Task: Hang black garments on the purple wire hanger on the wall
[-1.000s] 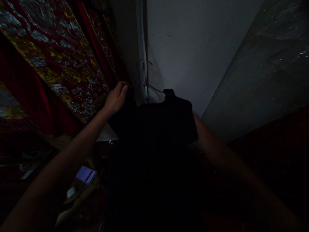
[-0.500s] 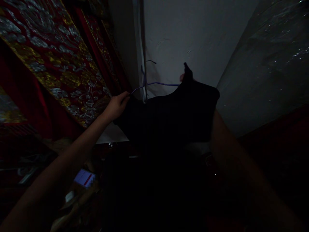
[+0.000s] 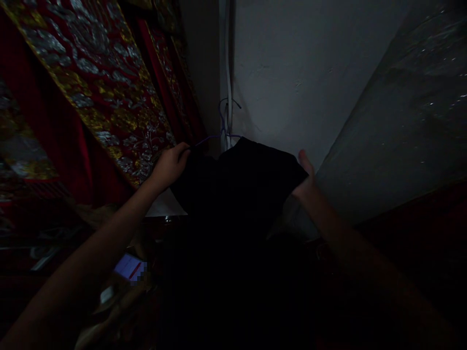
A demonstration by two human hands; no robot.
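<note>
A black short-sleeved garment (image 3: 237, 194), too dark to show detail, hangs on a thin purple hanger (image 3: 209, 139). The hanger's hook stands beside a pale vertical strip on the wall. My left hand (image 3: 171, 164) is closed, pinching the garment and hanger at the left shoulder. Over at the right sleeve is my right hand (image 3: 305, 176), its thumb stretched up and apart. The sleeve's edge lies against the palm, and the other fingers are hidden behind the cloth. The garment's lower part fades into darkness.
Red cloth with gold and silver embroidery (image 3: 109, 87) hangs at the left. Below it lies a lit phone (image 3: 129, 267) among dim clutter. A grey wall (image 3: 292, 73) rises behind, with shiny plastic sheeting (image 3: 412, 107) at the right.
My right hand has come out from inside the collar and moved to the outer end of the right sleeve. The right shoulder now lies over the hanger. My left hand keeps its hold.
</note>
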